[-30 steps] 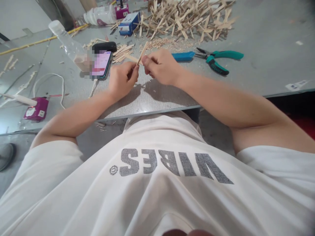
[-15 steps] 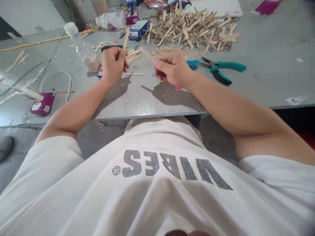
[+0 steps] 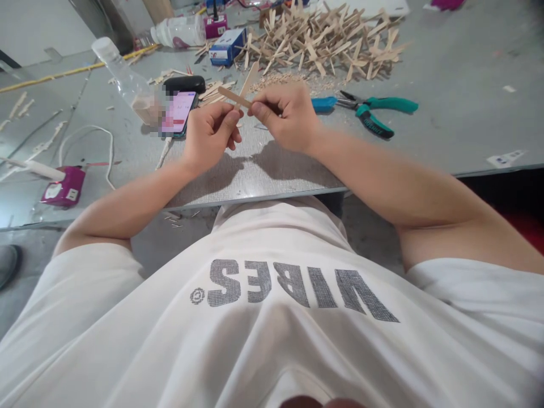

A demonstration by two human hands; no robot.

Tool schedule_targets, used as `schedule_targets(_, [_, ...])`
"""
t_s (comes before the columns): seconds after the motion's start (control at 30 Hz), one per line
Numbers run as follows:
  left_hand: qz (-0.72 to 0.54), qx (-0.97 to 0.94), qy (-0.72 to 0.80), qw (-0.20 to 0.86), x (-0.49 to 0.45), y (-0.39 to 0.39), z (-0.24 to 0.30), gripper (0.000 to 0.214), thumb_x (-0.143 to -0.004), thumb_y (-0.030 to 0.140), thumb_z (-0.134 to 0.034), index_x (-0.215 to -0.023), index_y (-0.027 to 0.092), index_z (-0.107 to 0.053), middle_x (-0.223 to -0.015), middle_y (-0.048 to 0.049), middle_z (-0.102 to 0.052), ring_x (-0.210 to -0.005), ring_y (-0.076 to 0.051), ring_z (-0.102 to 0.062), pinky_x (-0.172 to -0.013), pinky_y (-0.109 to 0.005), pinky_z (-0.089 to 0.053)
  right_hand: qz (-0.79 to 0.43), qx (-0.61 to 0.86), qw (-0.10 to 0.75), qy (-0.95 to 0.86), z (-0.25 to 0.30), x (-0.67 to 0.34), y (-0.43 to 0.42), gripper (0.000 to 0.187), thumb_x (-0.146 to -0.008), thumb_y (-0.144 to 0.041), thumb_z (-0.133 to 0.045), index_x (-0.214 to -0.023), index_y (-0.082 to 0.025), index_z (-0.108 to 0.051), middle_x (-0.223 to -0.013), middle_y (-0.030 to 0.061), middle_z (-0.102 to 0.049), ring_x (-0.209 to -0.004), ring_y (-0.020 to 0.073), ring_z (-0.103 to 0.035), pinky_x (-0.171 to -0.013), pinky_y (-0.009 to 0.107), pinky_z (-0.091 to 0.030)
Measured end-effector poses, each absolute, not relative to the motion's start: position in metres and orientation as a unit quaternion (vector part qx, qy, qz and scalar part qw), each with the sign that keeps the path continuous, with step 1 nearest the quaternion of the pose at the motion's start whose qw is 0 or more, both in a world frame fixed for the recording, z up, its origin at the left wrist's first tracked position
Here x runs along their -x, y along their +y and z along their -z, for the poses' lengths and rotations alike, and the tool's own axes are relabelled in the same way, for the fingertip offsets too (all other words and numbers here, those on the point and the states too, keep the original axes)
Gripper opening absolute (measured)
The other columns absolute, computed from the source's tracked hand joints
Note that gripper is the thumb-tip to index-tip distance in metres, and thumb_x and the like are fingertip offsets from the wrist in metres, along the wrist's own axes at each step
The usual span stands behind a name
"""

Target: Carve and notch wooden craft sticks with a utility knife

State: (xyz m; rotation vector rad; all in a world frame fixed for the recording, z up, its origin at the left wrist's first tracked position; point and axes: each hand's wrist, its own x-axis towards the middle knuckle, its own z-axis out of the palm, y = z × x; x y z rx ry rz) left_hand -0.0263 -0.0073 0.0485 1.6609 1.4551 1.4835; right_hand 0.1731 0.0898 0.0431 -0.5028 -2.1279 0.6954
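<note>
My left hand (image 3: pixel 212 133) pinches a wooden craft stick (image 3: pixel 249 80) that points up and away. My right hand (image 3: pixel 287 116) grips another wooden craft stick (image 3: pixel 229 96), which slants to the left. The two sticks cross each other just above the table, between my hands; whether they touch I cannot tell. Beyond my left fingers lie several loose craft sticks (image 3: pixel 215 93). A blue-handled tool (image 3: pixel 324 105) and teal-and-black pliers (image 3: pixel 368 110) rest to the right of my right hand.
A heap of wooden pieces crossed together (image 3: pixel 314 42) covers the back. At left stand a tilted-looking plastic bottle (image 3: pixel 127 76), a phone (image 3: pixel 181 110) with a cable and a black case (image 3: pixel 184 85). A blue box (image 3: pixel 228 46) and a purple device (image 3: pixel 63 186) are nearby.
My hands have come together, the left moving right, so the two sticks now cross. The phone has come into view beside my left hand.
</note>
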Motion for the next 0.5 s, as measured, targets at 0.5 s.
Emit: schedule_targets(0.5, [-0.554, -0.604, 0.52, 0.24, 0.0243, -0.0095, -0.0465, 0.028, -0.112, 0.02, -0.082, -0.084, 0.02, -0.076, -0.061, 0.0027, -0.072, -0.045, -0.01, -0.064, -0.047, -0.02, -0.049, -0.277, 0.169, 0.4, -0.857, -0.0371, -0.1733, 0.0869, 0.05, -0.108, -0.076, -0.062, -0.091, -0.03, -0.067, -0.075, 0.0021, -0.053, -0.074, 0.0241, -0.05, -0.078, 0.043, -0.049])
